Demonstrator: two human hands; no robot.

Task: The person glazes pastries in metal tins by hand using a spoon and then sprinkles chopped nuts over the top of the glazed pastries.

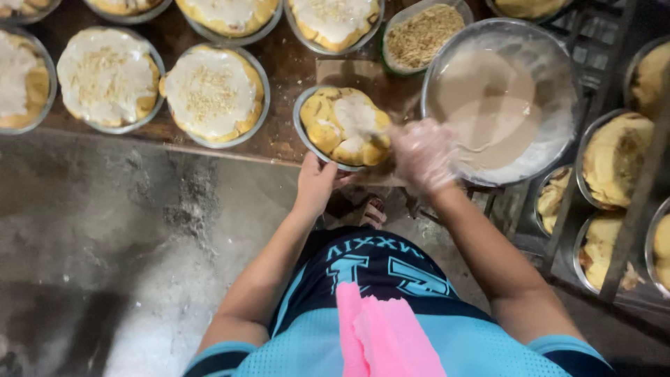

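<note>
A round metal pan of golden bread dough (342, 126) sits at the front edge of the wooden table, partly smeared with white glaze. My left hand (317, 183) grips the pan's near rim from below. My right hand (421, 153), in a thin clear plastic glove, hovers blurred over the pan's right side and spreads glaze on the dough. Just to the right stands a large metal bowl of beige-white glaze (499, 105).
Several glazed pans with seeds, such as one (213, 94), fill the wooden table (286, 63). A small bowl of seeds (422, 33) stands behind. A metal rack (631, 216) on the right holds unglazed dough pans. Dusty concrete floor (105, 244) lies below.
</note>
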